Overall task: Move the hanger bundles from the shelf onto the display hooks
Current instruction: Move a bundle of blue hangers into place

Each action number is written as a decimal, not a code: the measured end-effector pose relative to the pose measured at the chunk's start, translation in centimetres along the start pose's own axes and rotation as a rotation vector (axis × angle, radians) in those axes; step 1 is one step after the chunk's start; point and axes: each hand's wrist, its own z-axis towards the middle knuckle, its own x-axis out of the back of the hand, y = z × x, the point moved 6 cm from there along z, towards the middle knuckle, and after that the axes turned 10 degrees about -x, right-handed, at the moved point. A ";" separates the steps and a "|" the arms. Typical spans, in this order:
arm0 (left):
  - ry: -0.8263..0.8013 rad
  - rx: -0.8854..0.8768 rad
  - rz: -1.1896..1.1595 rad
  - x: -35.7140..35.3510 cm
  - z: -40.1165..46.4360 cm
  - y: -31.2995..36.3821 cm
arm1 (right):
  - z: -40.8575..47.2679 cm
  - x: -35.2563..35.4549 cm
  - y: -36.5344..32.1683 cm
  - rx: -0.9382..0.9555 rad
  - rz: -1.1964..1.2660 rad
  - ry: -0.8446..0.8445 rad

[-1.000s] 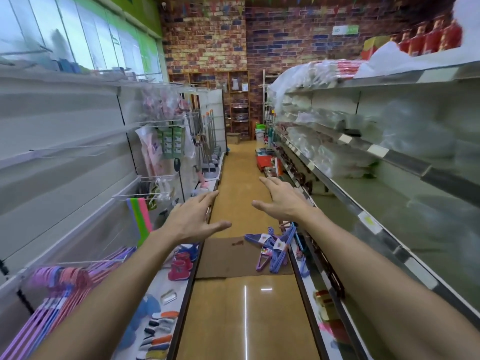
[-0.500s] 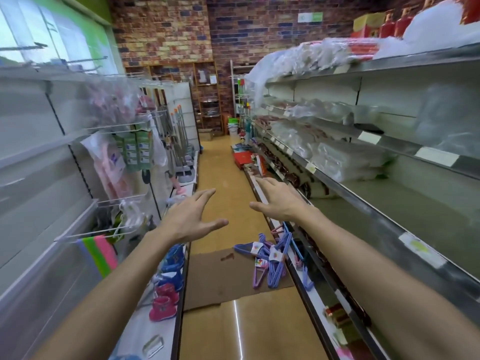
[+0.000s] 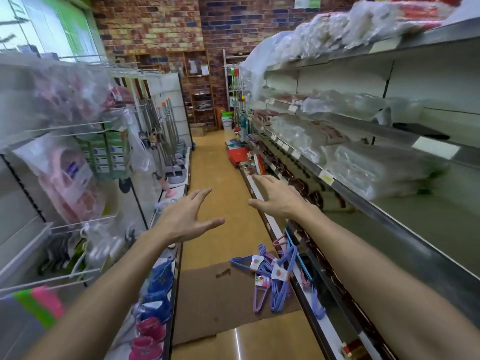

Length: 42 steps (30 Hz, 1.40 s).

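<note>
Purple and lilac plastic hanger bundles (image 3: 272, 279) lie in a loose heap at the right edge of a flattened sheet of brown cardboard (image 3: 220, 302) on the aisle floor, some leaning against the base of the right-hand shelving (image 3: 389, 229); white tags with coloured dots are wrapped round them. In the head view both hands are held out in the air above the aisle, well apart from the heap; the left hand (image 3: 185, 219) has its fingers (image 3: 200, 194) straight and spread wide, thumb out to the side, holding nothing; the right hand (image 3: 279, 197) is likewise flat with its fingers (image 3: 262, 179) extended and slightly parted, holding nothing; the bundles lie below and nearer the camera than both sets of fingertips, beneath the right forearm (image 3: 376, 268). A few more hangers, pink and blue, poke out along the low ledge just beside the heap; how many bundles there are cannot be told, as they overlap. On the left, wire display hooks (image 3: 65, 128) carry bagged goods too blurred to name, and small blue and pink boots (image 3: 153, 315) stand on the bottom ledge. Plastic-wrapped packs (image 3: 376, 170) on the right shelves are smeared by motion; both forearms are cut off by the lower frame edge.
</note>
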 end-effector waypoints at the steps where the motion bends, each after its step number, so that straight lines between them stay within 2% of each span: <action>1: -0.002 0.003 -0.001 -0.3 1.8 -0.9 | 2.2 -0.2 0.3 0.004 0.006 -0.001; 9: 0.012 0.038 -0.011 -1.7 14.4 -8.7 | 18.6 -1.2 1.3 0.033 0.010 -0.010; 20: -0.036 0.071 -0.111 -8.6 25.2 -17.2 | 32.4 -8.1 2.4 -0.009 0.008 -0.090; 24: -0.078 0.066 -0.214 -12.9 29.6 -21.7 | 37.1 -12.2 3.7 -0.085 -0.022 -0.111; 30: -0.092 0.145 -0.514 -20.8 36.2 -27.5 | 42.5 -19.0 6.5 -0.237 -0.058 -0.152; 36: -0.169 0.170 -0.566 -29.5 40.1 -30.6 | 46.1 -25.7 10.9 -0.329 -0.058 -0.208; 42: -0.148 0.222 -0.592 -40.4 41.5 -31.0 | 48.0 -34.4 16.4 -0.348 -0.077 -0.206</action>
